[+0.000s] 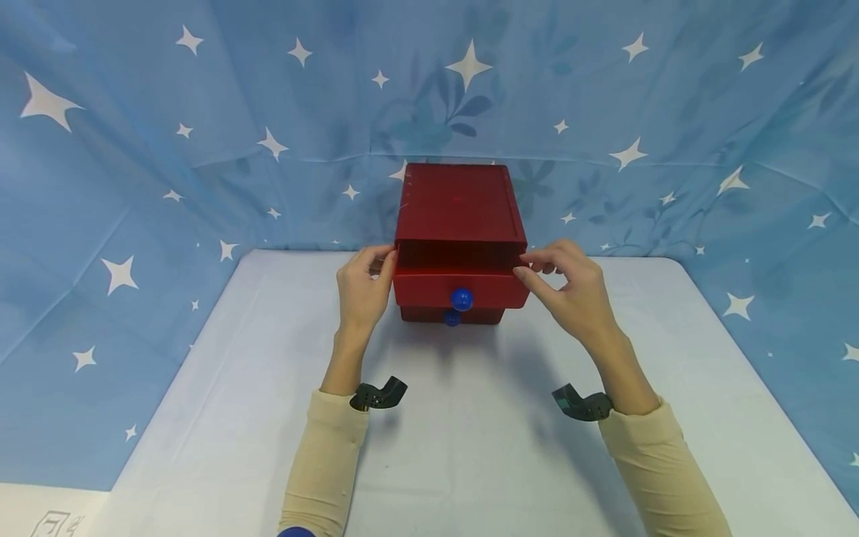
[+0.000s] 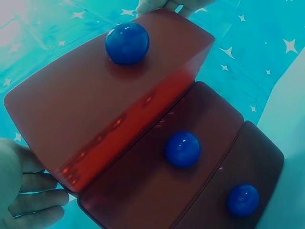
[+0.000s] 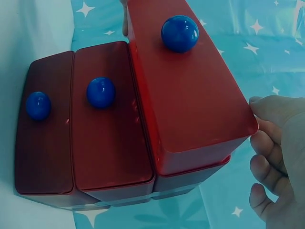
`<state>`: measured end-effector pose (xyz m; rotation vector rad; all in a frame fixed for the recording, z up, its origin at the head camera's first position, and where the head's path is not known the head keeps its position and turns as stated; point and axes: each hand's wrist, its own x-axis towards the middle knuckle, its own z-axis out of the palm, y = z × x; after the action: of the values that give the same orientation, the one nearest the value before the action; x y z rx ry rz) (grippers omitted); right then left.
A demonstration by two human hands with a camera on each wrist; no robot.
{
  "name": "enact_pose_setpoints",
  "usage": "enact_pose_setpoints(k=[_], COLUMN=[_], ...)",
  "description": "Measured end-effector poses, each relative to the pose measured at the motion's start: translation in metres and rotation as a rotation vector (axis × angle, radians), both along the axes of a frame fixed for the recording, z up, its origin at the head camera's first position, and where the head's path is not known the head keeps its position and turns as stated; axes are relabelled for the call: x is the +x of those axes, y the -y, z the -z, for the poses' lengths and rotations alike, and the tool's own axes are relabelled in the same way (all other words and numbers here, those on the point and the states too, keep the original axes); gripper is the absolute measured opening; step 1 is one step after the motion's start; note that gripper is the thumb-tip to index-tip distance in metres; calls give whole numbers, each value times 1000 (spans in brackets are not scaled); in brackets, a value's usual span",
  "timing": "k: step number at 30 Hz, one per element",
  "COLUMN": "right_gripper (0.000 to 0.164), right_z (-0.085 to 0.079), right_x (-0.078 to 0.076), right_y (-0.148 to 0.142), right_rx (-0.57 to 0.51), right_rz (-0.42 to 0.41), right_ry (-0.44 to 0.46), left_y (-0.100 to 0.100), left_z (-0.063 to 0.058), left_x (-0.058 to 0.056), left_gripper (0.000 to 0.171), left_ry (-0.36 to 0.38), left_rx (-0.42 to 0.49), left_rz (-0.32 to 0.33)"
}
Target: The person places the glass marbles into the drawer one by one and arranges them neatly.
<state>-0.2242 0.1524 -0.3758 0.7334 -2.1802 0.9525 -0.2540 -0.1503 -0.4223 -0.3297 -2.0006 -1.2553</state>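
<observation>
A dark red cabinet (image 1: pixel 459 201) has three stacked drawers with round blue knobs. The top drawer (image 1: pixel 429 291) is pulled partway out, and its inside is in shadow. My left hand (image 1: pixel 365 289) holds its left side near the front, thumb by the front corner. On the other side my right hand (image 1: pixel 570 287) pinches the drawer's right edge, thumb at the front corner (image 3: pixel 251 121) and the other fingers curled beside it. Below, the middle drawer (image 3: pixel 112 138) and the bottom drawer (image 3: pixel 45 152) are closed. The top knob (image 2: pixel 127 43) is untouched.
The cabinet stands near the back of a table with a white cover (image 1: pixel 443 447). Behind it hangs a blue curtain (image 1: pixel 322 112) with white stars. A black strap-like wrist device (image 1: pixel 379 394) is on the left wrist, another (image 1: pixel 582 403) on the right.
</observation>
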Motion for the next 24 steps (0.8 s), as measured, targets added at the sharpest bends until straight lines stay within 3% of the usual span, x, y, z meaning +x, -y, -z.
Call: enact_pose_setpoints(k=[11, 24], right_gripper=[25, 20], right_z=[0, 5], right_x=[4, 8], right_y=[0, -1], right_rx=[-15, -52], right_rz=[-27, -70], right_ry=[-18, -24], left_y=[4, 12], left_z=[-7, -29], left_x=[5, 24], left_gripper=[18, 16], left_ry=[-1, -43], left_rx=[-10, -13], left_rz=[-6, 51])
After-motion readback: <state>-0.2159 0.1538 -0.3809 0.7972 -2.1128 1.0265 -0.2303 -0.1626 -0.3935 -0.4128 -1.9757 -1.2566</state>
